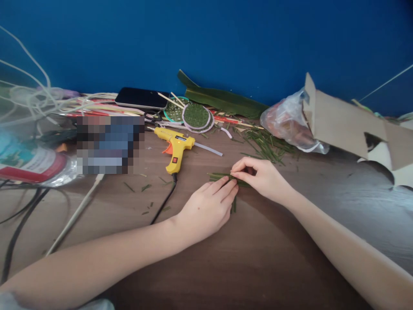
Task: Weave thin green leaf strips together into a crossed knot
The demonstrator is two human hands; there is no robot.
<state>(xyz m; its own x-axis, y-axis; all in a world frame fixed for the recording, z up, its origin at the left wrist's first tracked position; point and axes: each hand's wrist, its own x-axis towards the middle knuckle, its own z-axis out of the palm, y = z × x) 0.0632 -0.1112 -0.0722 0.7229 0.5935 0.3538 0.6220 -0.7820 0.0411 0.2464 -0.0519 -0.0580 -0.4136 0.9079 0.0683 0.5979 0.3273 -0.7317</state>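
Note:
Narrow green leaf strips lie crossed in a small piece on the brown table, a few ends poking out below my fingers. My left hand rests palm down on them, its fingers stretched out and pressing the piece flat. Just to the right, my right hand has thumb and forefinger pinched together at the piece's upper edge, on what looks like one leaf strip; the tips hide most of it. Behind the hands is a pile of loose leaf strips.
A yellow glue gun with its stick and cord lies left of my hands. Farther back are a black phone, round woven green pieces and a long leaf. A cardboard box and plastic bag stand at right.

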